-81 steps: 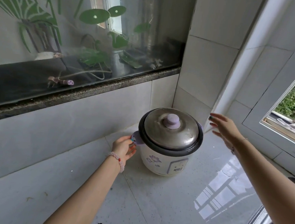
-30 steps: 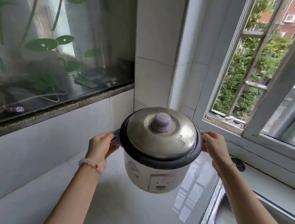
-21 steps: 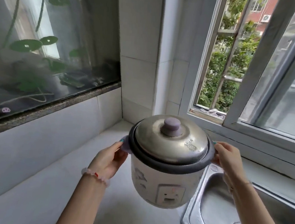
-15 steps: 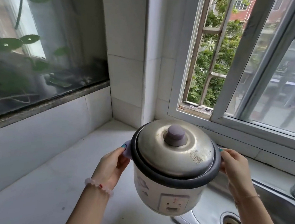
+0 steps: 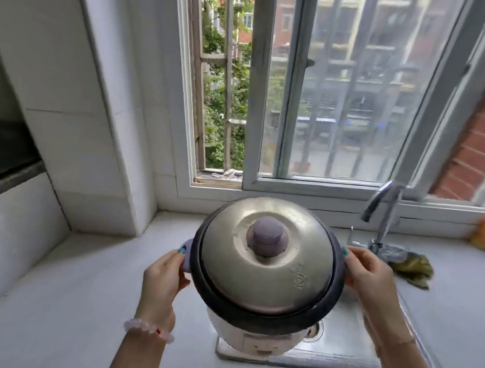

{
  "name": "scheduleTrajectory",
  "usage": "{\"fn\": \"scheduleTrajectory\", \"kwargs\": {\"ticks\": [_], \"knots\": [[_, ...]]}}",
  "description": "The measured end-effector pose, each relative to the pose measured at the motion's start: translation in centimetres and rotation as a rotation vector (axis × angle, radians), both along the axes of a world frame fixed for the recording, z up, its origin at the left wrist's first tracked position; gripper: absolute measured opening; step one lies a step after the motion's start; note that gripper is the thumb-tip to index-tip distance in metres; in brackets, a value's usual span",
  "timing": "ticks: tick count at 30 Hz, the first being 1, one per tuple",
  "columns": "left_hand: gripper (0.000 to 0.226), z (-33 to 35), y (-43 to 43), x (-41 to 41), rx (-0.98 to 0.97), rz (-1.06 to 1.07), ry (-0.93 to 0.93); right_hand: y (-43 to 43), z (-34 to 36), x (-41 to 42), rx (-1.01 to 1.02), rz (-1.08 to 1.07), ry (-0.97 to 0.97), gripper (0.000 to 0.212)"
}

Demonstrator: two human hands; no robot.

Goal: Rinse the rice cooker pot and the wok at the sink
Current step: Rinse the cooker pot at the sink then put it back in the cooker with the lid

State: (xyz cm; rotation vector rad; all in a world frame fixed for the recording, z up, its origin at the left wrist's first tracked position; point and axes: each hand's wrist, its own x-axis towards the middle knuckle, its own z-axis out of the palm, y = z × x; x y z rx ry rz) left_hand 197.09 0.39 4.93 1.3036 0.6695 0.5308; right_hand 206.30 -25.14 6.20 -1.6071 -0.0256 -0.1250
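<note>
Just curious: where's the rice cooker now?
The rice cooker is mid-frame, head view, held over the sink by the left hand and right hand, left of the tap.

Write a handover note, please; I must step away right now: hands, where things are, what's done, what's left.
Hands: left hand and right hand each grip one side of the rice cooker.
Things: the rice cooker is held over the left end of the sink, lid on, inner pot hidden. The faucet shows no running water. The wok is not in view.
Done: the rice cooker is at the sink.
Left: lift off the lid, take out the inner pot, rinse it, then find and rinse the wok.
</note>
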Motion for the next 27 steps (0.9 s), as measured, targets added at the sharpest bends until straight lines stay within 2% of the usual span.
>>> {"fn": "scheduleTrajectory", "kwargs": {"ticks": [4,11,14,17,27], "knots": [[0.029,-0.2,-2.1,-0.5,0.031,-0.163,0.017,-3.2,0.4,-4.1,-0.007,-0.178,0.020,0.015],[0.016,-0.1,-7.3,-1.4,0.002,-0.394,-0.015,-9.2,-0.8,-12.4,-0.050,-0.400,0.089,0.021],[0.019,-0.2,-10.0,-1.5,-0.011,-0.515,-0.002,-11.9,-1.1,-15.7,-0.041,-0.517,0.096,0.023],[0.030,0.0,-13.5,-2.1,-0.039,-0.613,0.003,-14.8,-1.2,-18.9,-0.016,-0.631,0.073,0.018],[0.027,1.3,-27.4,-6.5,-0.028,-0.957,-0.047,-25.3,-0.4,-31.8,0.043,-0.928,0.012,0.022]]}}
